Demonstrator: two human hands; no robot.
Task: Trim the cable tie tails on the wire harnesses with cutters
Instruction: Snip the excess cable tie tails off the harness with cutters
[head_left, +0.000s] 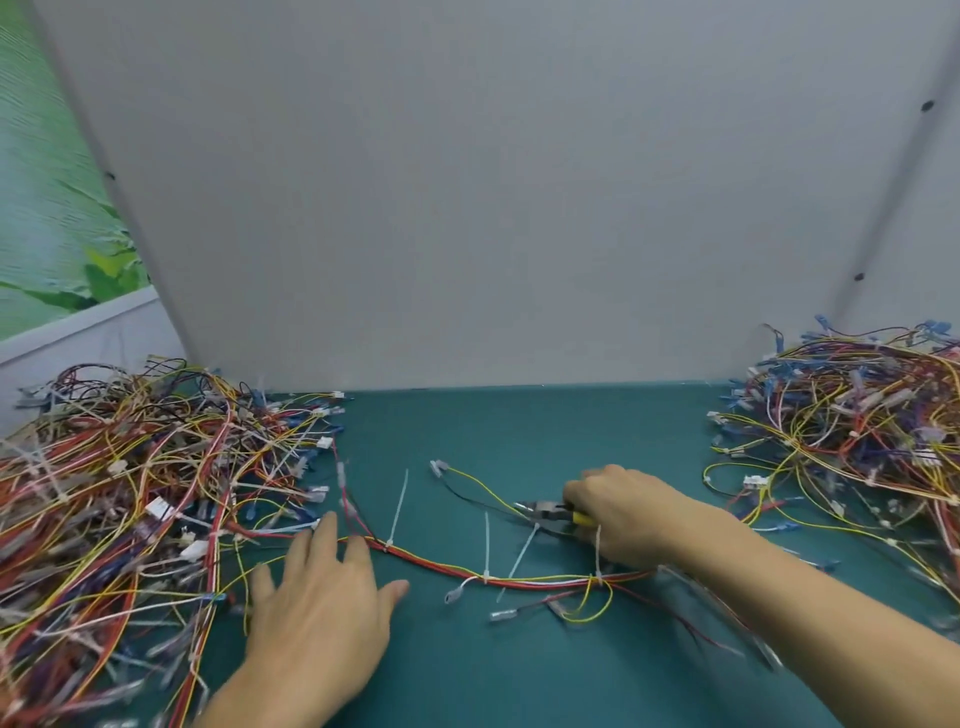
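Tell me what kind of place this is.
Probably a wire-harness assembly bench in a workshop or factory: harness heaps left and right on a green mat, a grey partition panel behind, and cutters in the right hand.

Soft, even, moderately bright light falls from above, and the grey panel (493, 208) reads matte and uniform. Below the panel, the left hand (322, 597) and right hand (623, 514) cast only faint, diffuse shadows on the teal mat (519, 431). The cutters (545, 512) gripped in the right hand look soft in detail. The panel's side edges splay outward with wide-angle distortion. Loose wires (701, 603) below its right end smear with motion blur, and the wire pile (130, 493) below its left end softens toward the corner.
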